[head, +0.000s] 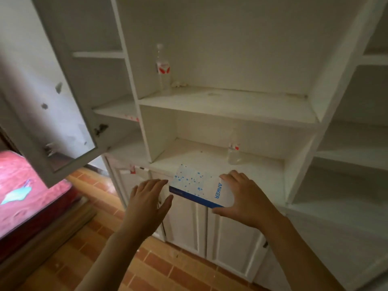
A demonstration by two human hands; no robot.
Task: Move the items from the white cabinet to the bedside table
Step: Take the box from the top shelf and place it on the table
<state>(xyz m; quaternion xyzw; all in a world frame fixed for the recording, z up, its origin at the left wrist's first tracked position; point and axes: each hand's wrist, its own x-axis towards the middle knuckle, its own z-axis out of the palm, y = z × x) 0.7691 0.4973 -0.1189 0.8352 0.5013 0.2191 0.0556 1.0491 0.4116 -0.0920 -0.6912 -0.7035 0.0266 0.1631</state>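
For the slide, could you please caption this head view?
Right hand grips the Anker box at the white cabinet; left hand open beside it.

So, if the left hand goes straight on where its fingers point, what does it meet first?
Probably the white Anker box: the left hand is open, fingertips almost at its left edge. Depth is unclear.

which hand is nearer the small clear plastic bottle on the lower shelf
Right. The right hand grips the white and blue box below the small clear plastic bottle; the left hand is further left, open beside the box.
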